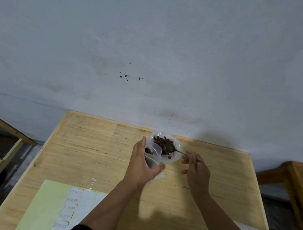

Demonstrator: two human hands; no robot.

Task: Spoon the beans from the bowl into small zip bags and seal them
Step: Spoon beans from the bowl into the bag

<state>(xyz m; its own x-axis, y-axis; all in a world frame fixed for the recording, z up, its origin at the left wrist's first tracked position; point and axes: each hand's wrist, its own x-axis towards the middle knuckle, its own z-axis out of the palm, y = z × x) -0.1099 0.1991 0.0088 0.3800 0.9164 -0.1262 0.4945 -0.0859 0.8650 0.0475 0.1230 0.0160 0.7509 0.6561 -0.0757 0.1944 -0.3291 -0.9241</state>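
Note:
A white bowl (173, 158) of dark brown beans (161, 143) stands at the far edge of the wooden table (89, 147), against the wall. My left hand (142, 164) grips a small clear zip bag (153, 154), held upright with its mouth open beside the bowl; a few beans lie inside it. My right hand (195, 168) pinches the handle of a metal spoon (171, 147), whose head rests in the beans in the bowl.
A pale green sheet with white date labels (71, 208) lies at the table's near left. Wooden furniture stands at the left (11, 143) and right (296, 178) of the table. The grey wall (145, 63) rises right behind the bowl.

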